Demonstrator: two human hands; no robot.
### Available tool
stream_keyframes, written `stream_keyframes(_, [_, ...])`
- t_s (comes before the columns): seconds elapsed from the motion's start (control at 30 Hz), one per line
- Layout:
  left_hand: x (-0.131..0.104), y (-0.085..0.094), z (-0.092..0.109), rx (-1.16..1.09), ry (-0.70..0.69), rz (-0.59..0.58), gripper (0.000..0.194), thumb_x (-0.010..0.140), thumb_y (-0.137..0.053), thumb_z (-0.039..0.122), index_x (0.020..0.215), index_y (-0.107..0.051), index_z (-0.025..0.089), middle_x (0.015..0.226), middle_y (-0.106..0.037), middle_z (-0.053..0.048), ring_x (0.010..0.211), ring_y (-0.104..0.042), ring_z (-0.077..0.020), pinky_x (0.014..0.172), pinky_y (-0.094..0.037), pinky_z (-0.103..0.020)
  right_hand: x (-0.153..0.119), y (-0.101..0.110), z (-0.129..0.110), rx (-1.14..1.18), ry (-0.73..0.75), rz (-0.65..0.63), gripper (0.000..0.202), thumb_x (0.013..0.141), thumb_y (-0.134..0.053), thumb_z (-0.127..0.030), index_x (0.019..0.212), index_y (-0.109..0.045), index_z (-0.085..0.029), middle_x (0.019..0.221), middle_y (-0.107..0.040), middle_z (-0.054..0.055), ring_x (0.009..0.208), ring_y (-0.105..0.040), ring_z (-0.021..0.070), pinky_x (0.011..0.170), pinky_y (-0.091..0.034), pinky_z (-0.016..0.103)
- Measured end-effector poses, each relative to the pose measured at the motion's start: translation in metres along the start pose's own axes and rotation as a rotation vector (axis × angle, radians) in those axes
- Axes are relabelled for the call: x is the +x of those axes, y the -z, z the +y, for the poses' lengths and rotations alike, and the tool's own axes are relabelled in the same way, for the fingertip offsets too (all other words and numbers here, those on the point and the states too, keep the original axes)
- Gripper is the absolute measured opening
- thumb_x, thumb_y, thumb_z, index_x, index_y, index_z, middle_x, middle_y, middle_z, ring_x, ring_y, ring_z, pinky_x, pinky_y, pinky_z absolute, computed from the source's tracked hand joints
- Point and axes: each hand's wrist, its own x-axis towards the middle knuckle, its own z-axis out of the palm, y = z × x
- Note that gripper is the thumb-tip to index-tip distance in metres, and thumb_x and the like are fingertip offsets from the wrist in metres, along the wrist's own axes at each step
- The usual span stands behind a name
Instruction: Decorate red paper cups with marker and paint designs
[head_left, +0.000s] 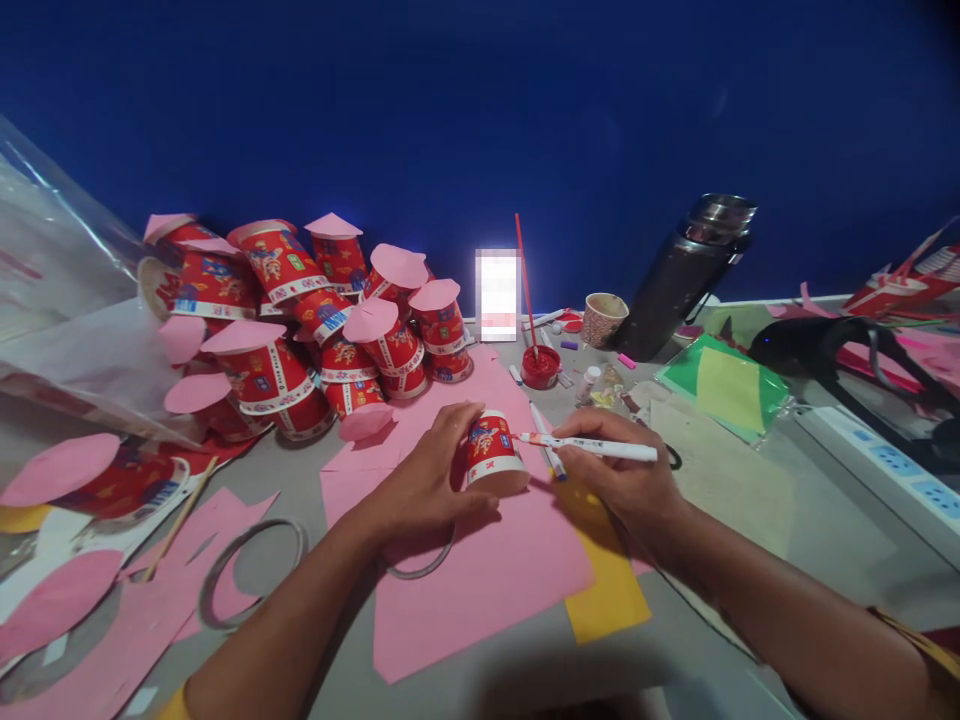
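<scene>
A red printed paper cup [491, 447] with white bands is held in my left hand [431, 475], thumb at its lower rim and fingers round its left side. The cup tilts over the pink paper sheet [480, 590], its pale rim towards me. My right hand [626, 485] pinches a white marker pen [611, 449] lying nearly level. The red tip points left at the cup's right side; whether it touches I cannot tell. Another marker pen [553, 465] with a blue end lies just behind my right fingers.
Stacked red cups [285, 370] with pink paper cones stand at the left. Behind are a red paint jar [540, 367] with a brush, a patterned cup [604, 318] and a dark flask [679, 280]. Tape rolls [214, 585] lie near my left arm; a power strip [885, 460] is at right.
</scene>
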Motion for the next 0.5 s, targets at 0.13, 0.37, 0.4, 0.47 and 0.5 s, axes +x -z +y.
stream_keyframes(0.13, [-0.0004,0.0011,0.0024,-0.098,0.045,0.019,0.094,0.083,-0.085,0.058,0.162,-0.044,0.028,0.171,-0.045,-0.014,0.158,-0.046,-0.0410,0.128,-0.045,-0.060,0.0017,0.0001,0.0019,0.036,0.004,0.003,0.005,0.090,-0.078,-0.025,0.094,-0.080,-0.022,0.086,-0.079,0.003,0.074,-0.070,0.0190,0.061,-0.050,0.028])
stream_keyframes(0.37, [0.0004,0.0007,0.0004,-0.114,0.062,0.096,0.090,0.086,-0.085,0.060,0.162,-0.047,0.030,0.168,-0.051,-0.017,0.154,-0.052,-0.0429,0.121,-0.050,-0.068,0.0027,0.0008,0.0039,0.069,-0.031,0.009,0.008,0.092,-0.076,-0.027,0.094,-0.080,-0.022,0.081,-0.077,0.002,0.072,-0.067,0.0179,0.062,-0.050,0.028])
stream_keyframes(0.4, [0.0005,0.0021,0.0005,-0.085,0.063,0.093,0.093,0.086,-0.085,0.061,0.163,-0.045,0.029,0.169,-0.050,-0.018,0.155,-0.051,-0.0432,0.122,-0.050,-0.067,0.0025,0.0007,0.0033,0.080,-0.037,0.016,0.008,0.092,-0.075,-0.027,0.094,-0.079,-0.022,0.080,-0.076,0.001,0.071,-0.066,0.0177,0.062,-0.050,0.028])
stream_keyframes(0.47, [0.0007,0.0050,0.0024,-0.032,0.077,0.077,0.098,0.083,-0.086,0.062,0.164,-0.044,0.027,0.170,-0.048,-0.018,0.156,-0.049,-0.0436,0.124,-0.049,-0.063,0.0021,0.0008,0.0013,0.094,-0.046,0.025,0.007,0.093,-0.072,-0.027,0.093,-0.078,-0.022,0.078,-0.074,0.001,0.070,-0.066,0.0176,0.061,-0.050,0.028])
stream_keyframes(0.5, [0.0008,0.0063,0.0038,-0.018,0.077,0.067,0.097,0.082,-0.086,0.063,0.162,-0.045,0.026,0.168,-0.049,-0.017,0.156,-0.049,-0.0432,0.124,-0.050,-0.061,0.0020,0.0013,0.0002,0.094,-0.042,0.019,0.007,0.093,-0.071,-0.026,0.091,-0.077,-0.022,0.077,-0.074,0.001,0.070,-0.066,0.0176,0.061,-0.050,0.028])
